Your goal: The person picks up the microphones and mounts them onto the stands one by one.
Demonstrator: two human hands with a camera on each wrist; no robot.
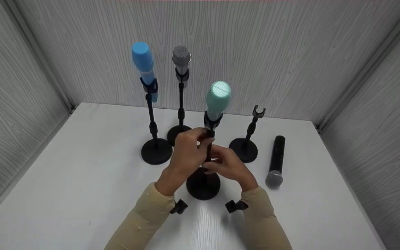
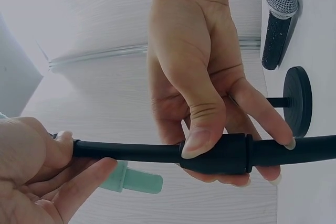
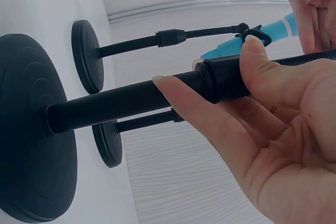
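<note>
A black desk microphone stand stands at the front middle, with a mint-green microphone in its clip. My left hand pinches the thin upper pole of this stand just below the clip; in the left wrist view its thumb and fingers are around the rod. Lower down, my right hand grips the thicker black collar midway along the pole, thumb on one side and fingers behind. One finger of the right hand lies along the lower tube. The round base rests on the table.
Behind to the left, a blue microphone and a silver-headed microphone sit on their own stands. A shorter stand with a bare clip is at right, beside a black microphone lying on the white table. Grey wood-grain panels enclose the table.
</note>
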